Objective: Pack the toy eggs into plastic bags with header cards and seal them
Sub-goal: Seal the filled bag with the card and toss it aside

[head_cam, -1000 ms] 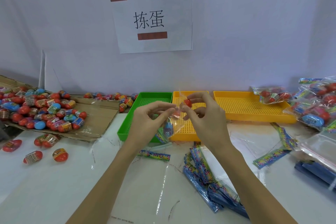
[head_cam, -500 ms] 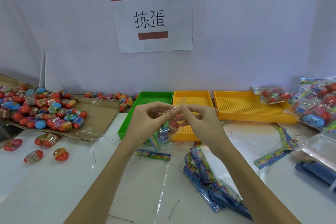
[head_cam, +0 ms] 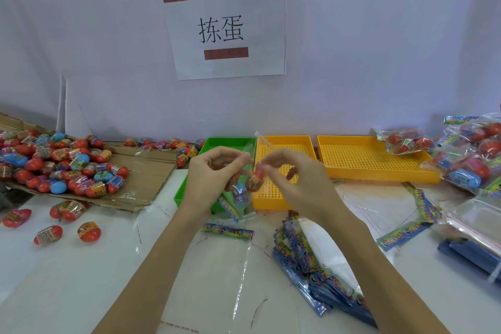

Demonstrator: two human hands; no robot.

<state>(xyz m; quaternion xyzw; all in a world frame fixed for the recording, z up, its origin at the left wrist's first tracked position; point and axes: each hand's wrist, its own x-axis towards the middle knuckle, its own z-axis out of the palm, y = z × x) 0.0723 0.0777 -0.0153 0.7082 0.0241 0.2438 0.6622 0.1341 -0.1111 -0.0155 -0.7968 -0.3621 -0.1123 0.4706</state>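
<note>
A clear plastic bag with toy eggs inside hangs above the table's middle. My left hand pinches its top edge on the left. My right hand pinches the same edge on the right, fingers curled. A colourful header card shows at the bag's lower end. A heap of loose red and blue toy eggs lies on flattened cardboard at the left. A stack of bags with header cards lies under my right forearm.
A green tray and two yellow trays stand along the wall. Packed bags of eggs pile up at the right. Three loose eggs lie at the front left. A single header card lies on the table.
Both hands have dropped slightly and the red egg held high a second ago now sits down inside the bag. The fingers now pinch along the bag's top edge.
</note>
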